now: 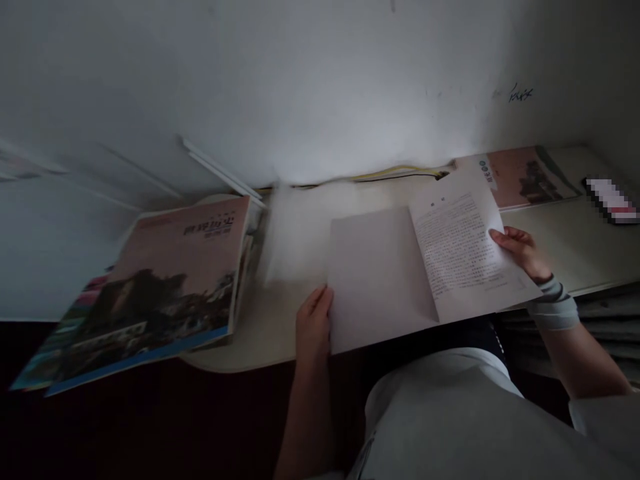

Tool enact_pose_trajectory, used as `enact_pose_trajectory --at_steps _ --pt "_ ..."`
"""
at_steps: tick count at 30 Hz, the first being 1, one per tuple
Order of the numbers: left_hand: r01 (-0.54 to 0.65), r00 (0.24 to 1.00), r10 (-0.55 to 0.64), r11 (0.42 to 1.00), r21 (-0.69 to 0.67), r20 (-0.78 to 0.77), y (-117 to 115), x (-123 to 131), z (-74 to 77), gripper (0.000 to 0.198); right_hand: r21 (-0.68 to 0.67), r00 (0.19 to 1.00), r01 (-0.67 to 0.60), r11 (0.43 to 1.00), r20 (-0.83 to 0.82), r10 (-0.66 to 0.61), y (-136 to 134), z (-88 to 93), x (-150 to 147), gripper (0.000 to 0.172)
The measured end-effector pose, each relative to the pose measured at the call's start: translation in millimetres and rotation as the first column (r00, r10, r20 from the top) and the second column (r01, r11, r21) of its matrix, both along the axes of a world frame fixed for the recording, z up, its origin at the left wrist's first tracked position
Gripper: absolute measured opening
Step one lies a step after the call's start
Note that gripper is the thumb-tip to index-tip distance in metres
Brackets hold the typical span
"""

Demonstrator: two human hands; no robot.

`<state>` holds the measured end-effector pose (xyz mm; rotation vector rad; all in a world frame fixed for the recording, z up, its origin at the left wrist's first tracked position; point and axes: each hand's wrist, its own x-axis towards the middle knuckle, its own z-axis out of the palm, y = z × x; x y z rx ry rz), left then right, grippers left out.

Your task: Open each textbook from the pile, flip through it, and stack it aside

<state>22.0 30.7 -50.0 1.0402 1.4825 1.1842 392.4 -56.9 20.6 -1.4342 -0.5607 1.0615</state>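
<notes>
1. The open book (377, 280) is between the hands, over the front edge of the table (270, 337); whether it rests there, I cannot tell.
2. The left hand (314, 321) grasps its left edge; the right hand (523, 252) pinches the right page's outer edge.
3. Its fold (424, 265) slants front to back, nearer the right hand.

"What's at the tabletop's (273, 327) left end?"
"A stack of books (165, 260), jutting past the edge."
"And the near edge?"
"An open booklet (415, 267), over its middle. Behind, rightward, another book (517, 177) by the back edge; right of that, a phone (613, 200)."
</notes>
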Motion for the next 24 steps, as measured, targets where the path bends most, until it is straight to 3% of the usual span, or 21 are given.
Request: enact_pose_trajectory --at_steps 6,9,11,12,14,15,16,17,19,21,23,24 --pt "0.162 0.926 -0.114 0.981 0.107 -0.361 2 -8 -0.4 0.045 0.090 0.983 -0.143 0.986 -0.103 0.152 18 -7.9 -32 0.033" --pt "0.297 0.795 -0.091 0.920 0.254 -0.600 2 -1 14.1 0.053 0.106 0.975 -0.210 0.972 -0.053 0.217 23 -14.5 -45 0.033" --pt "0.511 0.682 -0.141 0.794 0.330 -0.718 -5 18 31.4 0.056 0.122 0.973 -0.204 0.971 -0.087 0.215 26 -15.9 -51 0.033" --pt "0.631 0.628 -0.199 0.697 0.341 -0.753 -11 33 41.1 0.057 0.134 0.970 -0.189 0.973 -0.130 0.207 27 -15.2 -54 0.033" --pt "0.834 0.480 -0.277 0.438 0.335 -0.833 -26 68 58.9 0.068 0.168 0.966 -0.140 0.976 -0.195 0.172 28 -11.1 -57 0.035" --pt "0.898 0.404 -0.286 0.302 0.319 -0.869 -34 86 65.6 0.073 0.189 0.968 -0.113 0.975 -0.198 0.151 28 -8.4 -57 0.036" --pt "0.929 0.357 -0.275 0.206 0.308 -0.893 -42 102 70.3 0.072 0.210 0.975 -0.092 0.973 -0.181 0.131 26 -5.8 -57 0.038" --pt "0.932 0.355 -0.254 0.170 0.320 -0.900 -49 116 72.7 0.066 0.226 0.983 -0.084 0.971 -0.144 0.118 23 -4.0 -55 0.042" --pt "0.890 0.451 -0.195 0.177 0.421 -0.871 -58 132 70.7 0.056 0.238 0.993 -0.115 0.964 0.009 0.117 14 -4.6 -48 0.051" --pt "0.783 0.610 -0.129 0.251 0.570 -0.782 -63 131 61.0 0.058 0.208 0.947 -0.195 0.958 0.295 0.129 1 -13.0 -39 0.054" --pt "0.633 0.742 -0.062 0.394 0.666 -0.668 -69 119 45.6 0.060 0.124 0.760 -0.275 0.953 0.635 0.137 -13 -28.5 -31 0.055" --pt "0.539 0.792 -0.031 0.504 0.675 -0.610 -72 111 36.5 0.059 0.059 0.623 -0.292 0.955 0.769 0.143 -20 -37.6 -29 0.055"
